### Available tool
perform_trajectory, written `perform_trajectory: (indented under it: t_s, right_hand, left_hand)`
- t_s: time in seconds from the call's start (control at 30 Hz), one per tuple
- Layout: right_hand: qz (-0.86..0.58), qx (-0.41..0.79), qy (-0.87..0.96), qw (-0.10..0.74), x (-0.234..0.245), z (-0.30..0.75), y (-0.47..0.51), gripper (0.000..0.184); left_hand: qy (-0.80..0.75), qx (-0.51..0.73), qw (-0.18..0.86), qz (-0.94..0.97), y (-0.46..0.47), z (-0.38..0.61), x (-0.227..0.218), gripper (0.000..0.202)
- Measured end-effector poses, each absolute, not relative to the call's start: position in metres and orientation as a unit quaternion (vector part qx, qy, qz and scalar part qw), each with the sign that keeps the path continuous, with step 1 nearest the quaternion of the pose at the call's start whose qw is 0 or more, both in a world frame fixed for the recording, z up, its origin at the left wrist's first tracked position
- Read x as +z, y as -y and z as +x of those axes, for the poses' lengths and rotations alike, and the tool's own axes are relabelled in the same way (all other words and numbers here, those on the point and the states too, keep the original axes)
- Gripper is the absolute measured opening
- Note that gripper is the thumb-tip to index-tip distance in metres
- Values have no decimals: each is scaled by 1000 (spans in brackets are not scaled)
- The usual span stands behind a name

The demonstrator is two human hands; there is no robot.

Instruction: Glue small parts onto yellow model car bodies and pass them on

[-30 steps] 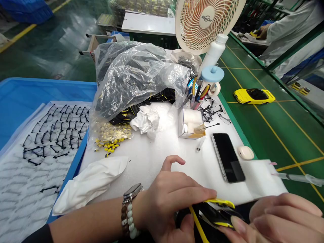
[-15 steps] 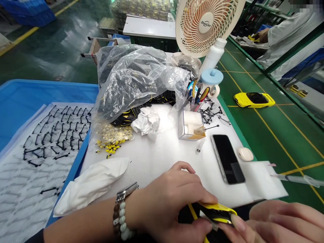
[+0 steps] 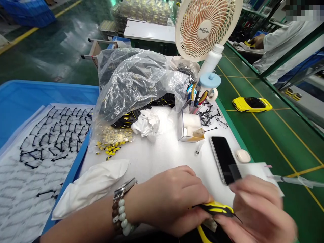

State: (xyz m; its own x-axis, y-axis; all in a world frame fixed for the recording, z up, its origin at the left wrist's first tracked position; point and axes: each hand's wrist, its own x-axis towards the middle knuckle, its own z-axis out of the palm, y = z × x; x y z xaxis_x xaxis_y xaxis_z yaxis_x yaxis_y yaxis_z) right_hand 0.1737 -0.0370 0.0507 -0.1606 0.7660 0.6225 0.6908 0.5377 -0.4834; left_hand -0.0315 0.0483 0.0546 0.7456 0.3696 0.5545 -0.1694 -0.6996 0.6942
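Note:
My left hand [image 3: 174,199] has its thumb and fingers closed on a yellow-and-black molded part [image 3: 219,208] at the lower right. A watch and a beaded bracelet circle that wrist. Just right of the part is my right hand [image 3: 260,209], smeared by motion. One of its digits lies under the part, while other fingertips are raised above it. A thin dark tip projects from the part's right end. Another yellow-and-black piece [image 3: 205,233] shows below, mostly hidden.
A blue tray [image 3: 76,179] with rows of small black parts stands left. On the white table are a plastic bag [image 3: 136,77], crumpled tissue [image 3: 146,123], a clear box [image 3: 189,126] and a phone [image 3: 225,158]. A fan [image 3: 205,30], a yellow model car [image 3: 251,104] and a co-worker's sleeve [image 3: 278,37] appear beyond.
My right hand has moved up and left, its upper fingers lifting off the part and now overlapping the phone's lower end. My left hand keeps its hold; the part is slightly turned.

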Motion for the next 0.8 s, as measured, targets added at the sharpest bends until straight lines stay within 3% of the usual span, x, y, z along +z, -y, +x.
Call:
perform_trajectory:
  t_s: [0.13,0.27,0.4,0.5,0.67,0.8]
  right_hand:
    - [-407,151,805,404,65,161,17,15]
    - [-401,211,763,462,65,153,16,26]
    - [-409,228,741,482,61,148,18,23]
    - [-408,251,720,502,56,150,18,18]
    - [-452,392,684,417,46,159,21,53]
    - [-472,422,678,375,46,161,21,47]
  left_hand:
    - [-60,393,402,825,-47,-28,49,6]
    - [-85,382,439,808,-45,-30,50,4]
    - [-162,289,470,818,-40,-35,57,7]
    - [-172,297,474,811,-38,-36,57,7]
    - [-172,343,476,792,-39,-34,50,8]
    - [-199,333,488,782,-39,-35,49,10]
